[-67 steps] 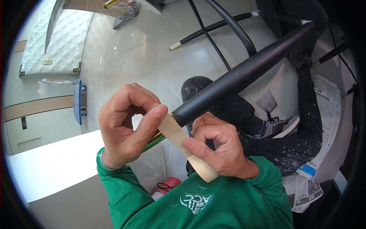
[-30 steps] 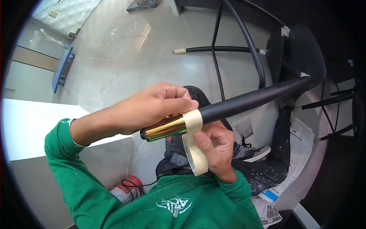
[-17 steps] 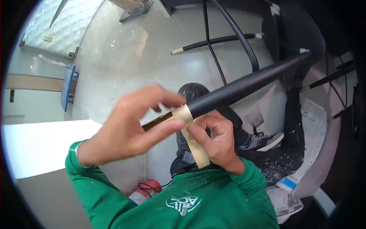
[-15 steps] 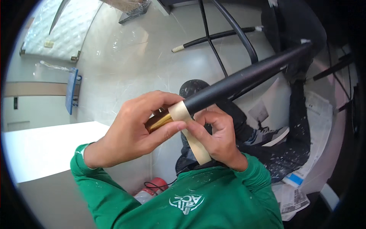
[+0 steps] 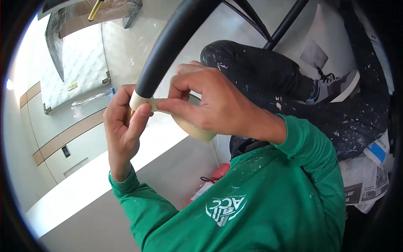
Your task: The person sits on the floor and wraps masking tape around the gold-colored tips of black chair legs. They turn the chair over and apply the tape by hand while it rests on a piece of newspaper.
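A black tube [image 5: 172, 42], which looks like a furniture leg, slants down from the top edge to my hands. Pale masking tape [image 5: 192, 127] wraps its lower end, and a loose length curves away beneath my right hand. My left hand [image 5: 122, 124] is closed around the taped end, its thumb pressed on the tape. A sliver of gold-coloured tip shows below the tape; the rest is behind my fingers. My right hand [image 5: 222, 101] pinches the tape between thumb and fingers, just right of the tube.
A white box-like surface [image 5: 113, 185] stands at the lower left. My bent leg in paint-spotted black trousers [image 5: 252, 80] lies to the right, near newspaper sheets [image 5: 361, 180]. More black tubes [image 5: 289, 21] cross at the top. A red object [image 5: 218, 171] sits beside my waist.
The tube has swung from pointing right to steeply upward, and its taped end has moved left and up. My right hand has shifted up, over the tape. My view has turned.
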The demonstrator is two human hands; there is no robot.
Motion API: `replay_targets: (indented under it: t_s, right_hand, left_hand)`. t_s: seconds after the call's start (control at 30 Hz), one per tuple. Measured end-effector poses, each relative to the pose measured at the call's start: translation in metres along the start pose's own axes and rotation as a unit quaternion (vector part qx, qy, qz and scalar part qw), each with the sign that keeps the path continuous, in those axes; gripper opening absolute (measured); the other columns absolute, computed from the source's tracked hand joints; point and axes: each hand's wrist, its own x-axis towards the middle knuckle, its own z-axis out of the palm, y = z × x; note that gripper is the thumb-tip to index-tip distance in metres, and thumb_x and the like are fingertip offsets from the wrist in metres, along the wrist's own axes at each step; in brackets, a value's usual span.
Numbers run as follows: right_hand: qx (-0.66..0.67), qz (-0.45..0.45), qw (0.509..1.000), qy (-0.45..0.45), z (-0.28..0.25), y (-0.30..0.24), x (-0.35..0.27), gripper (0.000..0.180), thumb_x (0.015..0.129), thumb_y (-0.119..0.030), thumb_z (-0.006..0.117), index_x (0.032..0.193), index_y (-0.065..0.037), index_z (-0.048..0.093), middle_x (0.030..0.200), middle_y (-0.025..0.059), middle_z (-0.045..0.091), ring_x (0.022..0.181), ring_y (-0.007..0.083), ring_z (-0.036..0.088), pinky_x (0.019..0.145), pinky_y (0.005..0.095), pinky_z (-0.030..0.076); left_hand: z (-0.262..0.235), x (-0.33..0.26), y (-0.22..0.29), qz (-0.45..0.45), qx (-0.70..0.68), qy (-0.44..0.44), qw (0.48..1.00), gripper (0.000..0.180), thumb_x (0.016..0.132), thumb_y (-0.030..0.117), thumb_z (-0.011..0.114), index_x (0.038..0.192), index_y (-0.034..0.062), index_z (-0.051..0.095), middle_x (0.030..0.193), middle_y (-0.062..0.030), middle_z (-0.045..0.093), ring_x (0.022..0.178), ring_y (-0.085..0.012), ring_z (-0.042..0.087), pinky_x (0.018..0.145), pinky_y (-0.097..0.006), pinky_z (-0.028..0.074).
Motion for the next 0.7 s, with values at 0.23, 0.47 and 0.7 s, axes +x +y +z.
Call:
replay_targets:
  t_s: [0.23,0.47,0.7]
  right_hand:
    - [0.010,0.005,1.000,-0.025,-0.002,0.008,0.005,0.023,0.087,-0.019,0.081,0.083,-0.001,0.067,0.082,0.0077,0.062,0.082,0.0230,0.060,0.073,0.0358,0.047]
    - [0.028,0.040,0.998,-0.051,-0.005,0.009,0.017,0.029,0.088,-0.031,0.077,0.088,-0.003,0.070,0.087,0.0116,0.067,0.091,0.0301,0.062,0.081,0.0411,0.050]
    - [-0.007,0.085,0.990,-0.109,-0.005,0.002,0.025,0.023,0.090,-0.022,0.077,0.104,-0.005,0.070,0.098,0.0089,0.063,0.097,0.0239,0.060,0.087,0.0373,0.047]
  left_hand:
    - [0.003,0.000,-0.002,0.016,-0.001,0.015,1.000,0.029,0.095,0.024,0.068,0.110,0.0005,0.062,0.078,0.0021,0.060,0.066,-0.0019,0.046,0.058,-0.019,0.032]
    - [-0.006,0.004,-0.011,0.012,-0.018,-0.023,0.999,0.046,0.094,0.040,0.066,0.112,-0.0017,0.062,0.084,0.0000,0.059,0.073,-0.0051,0.049,0.063,-0.021,0.035]
    - [-0.008,0.025,-0.083,-0.038,-0.316,-0.107,0.942,0.092,0.089,0.066,0.058,0.143,-0.0078,0.050,0.111,-0.0119,0.066,0.102,-0.0191,0.062,0.095,-0.032,0.047]
